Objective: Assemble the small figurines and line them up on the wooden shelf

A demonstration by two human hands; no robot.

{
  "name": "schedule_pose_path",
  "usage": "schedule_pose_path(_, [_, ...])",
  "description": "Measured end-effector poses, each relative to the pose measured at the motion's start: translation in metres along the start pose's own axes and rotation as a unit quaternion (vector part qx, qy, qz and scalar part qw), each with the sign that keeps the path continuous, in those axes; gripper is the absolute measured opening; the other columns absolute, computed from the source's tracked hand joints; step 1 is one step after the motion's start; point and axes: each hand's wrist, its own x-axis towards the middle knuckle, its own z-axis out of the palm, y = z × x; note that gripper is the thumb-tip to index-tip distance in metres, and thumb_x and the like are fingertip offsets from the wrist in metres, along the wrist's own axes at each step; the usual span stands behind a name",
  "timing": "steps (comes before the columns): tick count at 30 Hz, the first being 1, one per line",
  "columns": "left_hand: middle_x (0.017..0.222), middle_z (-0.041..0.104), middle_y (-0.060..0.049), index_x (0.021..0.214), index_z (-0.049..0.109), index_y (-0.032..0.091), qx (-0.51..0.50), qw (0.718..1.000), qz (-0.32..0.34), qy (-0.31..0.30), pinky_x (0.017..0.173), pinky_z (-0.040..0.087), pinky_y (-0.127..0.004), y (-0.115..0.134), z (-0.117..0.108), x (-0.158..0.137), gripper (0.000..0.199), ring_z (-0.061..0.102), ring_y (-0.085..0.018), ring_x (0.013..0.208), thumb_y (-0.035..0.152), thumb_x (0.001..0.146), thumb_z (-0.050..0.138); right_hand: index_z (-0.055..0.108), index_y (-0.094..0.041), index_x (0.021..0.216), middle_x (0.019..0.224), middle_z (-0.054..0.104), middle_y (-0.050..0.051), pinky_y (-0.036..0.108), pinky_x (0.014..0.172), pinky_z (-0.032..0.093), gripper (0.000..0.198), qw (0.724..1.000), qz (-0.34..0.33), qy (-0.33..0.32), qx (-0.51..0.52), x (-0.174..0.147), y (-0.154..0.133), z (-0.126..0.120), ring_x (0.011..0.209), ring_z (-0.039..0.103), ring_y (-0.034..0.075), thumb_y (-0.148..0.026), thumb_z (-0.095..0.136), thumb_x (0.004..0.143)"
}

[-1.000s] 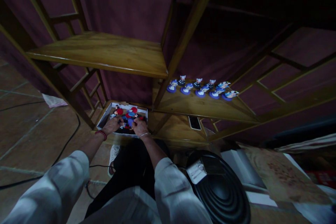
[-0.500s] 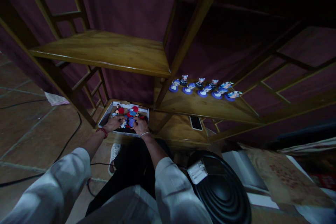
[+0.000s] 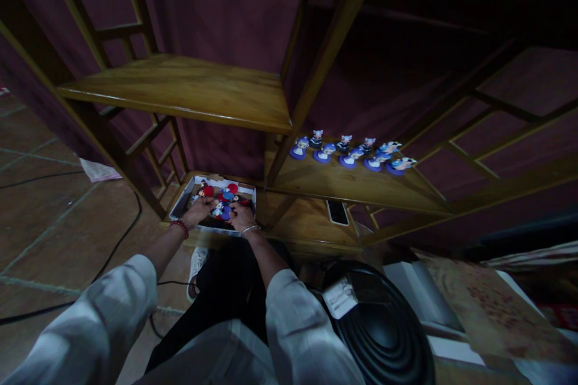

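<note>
A shallow white-rimmed box (image 3: 182, 202) on the low shelf holds several small figurines and round red and blue bases. My left hand (image 3: 197, 212) reaches in from the left, fingers closed at a small white-and-blue figurine (image 3: 219, 208). From the right, my right hand (image 3: 242, 216) pinches a round purple base (image 3: 226, 213). Figurine and base are close together between my hands; whether they are joined I cannot make out. My fingertips are partly hidden and small in the dim light. Left of them lies a red base (image 3: 208, 191).
Several figurines on purple and dark bases (image 3: 351, 157) stand in two rows on the right shelf (image 3: 311, 180). A phone (image 3: 337, 212) lies on the lower board. A black ribbed round object (image 3: 383, 337) carries a small box (image 3: 339, 298). Cables (image 3: 118, 240) cross the tiled floor.
My left hand has moved slightly right and up, bringing the white-and-blue figurine closer to the purple base. My right hand has barely moved.
</note>
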Motion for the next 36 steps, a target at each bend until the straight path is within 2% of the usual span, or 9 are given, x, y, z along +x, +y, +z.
schedule_pose_path(4, [0.055,0.052,0.002,0.066,0.055,0.014,-0.085,0.995,-0.022,0.038,0.052,0.039,-0.022,0.004,0.011,-0.003,0.024,0.045,-0.008,0.052,0.038,0.065,0.056,0.055,-0.024,0.100,0.076,0.066,-0.003,0.017,0.062,0.047,0.025,1.000,-0.006,-0.015,0.024,0.003,0.003,0.002,0.067,0.063,0.010,-0.014,0.048,0.079])
schedule_pose_path(8, [0.055,0.054,0.002,0.064,0.055,0.014,-0.142,0.989,-0.032,0.037,0.054,0.040,-0.023,0.011,0.019,-0.008,0.027,0.048,-0.009,0.053,0.040,0.061,0.062,0.052,-0.022,0.102,0.073,0.065,-0.003,0.015,0.055,0.046,0.024,0.998,0.014,-0.029,0.059,0.004,0.003,0.002,0.058,0.062,0.008,-0.013,0.045,0.080])
schedule_pose_path(13, [0.059,0.058,-0.001,0.067,0.055,0.013,-0.142,0.988,-0.053,0.030,0.053,0.043,-0.025,0.015,0.024,-0.011,0.033,0.053,-0.013,0.056,0.044,0.060,0.063,0.051,-0.022,0.101,0.064,0.063,-0.004,0.015,0.053,0.046,0.025,0.995,0.023,-0.033,0.096,0.005,0.000,0.000,0.055,0.062,0.009,-0.011,0.043,0.080])
schedule_pose_path(18, [0.063,0.057,0.000,0.070,0.053,0.013,-0.182,0.981,-0.062,0.021,0.059,0.047,-0.027,0.014,0.026,-0.012,0.031,0.055,-0.012,0.062,0.041,0.062,0.064,0.051,-0.022,0.104,0.072,0.065,-0.003,0.016,0.052,0.047,0.027,0.991,0.024,-0.042,0.121,0.006,0.001,0.001,0.055,0.062,0.009,-0.012,0.042,0.081])
schedule_pose_path(23, [0.061,0.057,0.000,0.071,0.054,0.013,-0.155,0.987,-0.031,0.030,0.057,0.046,-0.027,0.011,0.027,-0.011,0.030,0.054,-0.013,0.058,0.041,0.064,0.061,0.056,-0.026,0.104,0.073,0.066,-0.005,0.016,0.062,0.047,0.030,0.997,0.010,-0.034,0.061,0.003,-0.004,-0.005,0.064,0.063,0.008,-0.013,0.044,0.080])
schedule_pose_path(29, [0.059,0.057,0.000,0.064,0.057,0.014,-0.072,0.997,0.022,0.034,0.057,0.045,-0.026,0.008,0.027,-0.011,0.028,0.053,-0.013,0.059,0.041,0.066,0.058,0.060,-0.026,0.100,0.092,0.066,-0.002,0.020,0.077,0.044,0.024,0.999,-0.033,0.007,0.019,-0.003,-0.010,-0.013,0.087,0.060,0.011,-0.023,0.048,0.080])
schedule_pose_path(32, [0.061,0.060,-0.001,0.066,0.060,0.013,-0.053,0.998,0.017,0.040,0.058,0.045,-0.025,0.008,0.026,-0.012,0.030,0.055,-0.015,0.063,0.044,0.064,0.059,0.060,-0.025,0.100,0.096,0.065,-0.002,0.020,0.078,0.044,0.025,0.997,-0.061,0.011,0.037,-0.001,-0.007,-0.009,0.087,0.059,0.011,-0.030,0.054,0.077])
schedule_pose_path(36, [0.064,0.062,-0.002,0.071,0.063,0.012,-0.063,0.998,0.014,0.027,0.058,0.046,-0.025,0.007,0.027,-0.012,0.033,0.057,-0.016,0.065,0.044,0.063,0.060,0.059,-0.024,0.098,0.094,0.065,-0.003,0.021,0.076,0.045,0.026,0.997,-0.052,-0.001,0.056,0.003,-0.001,-0.003,0.082,0.060,0.011,-0.027,0.059,0.072])
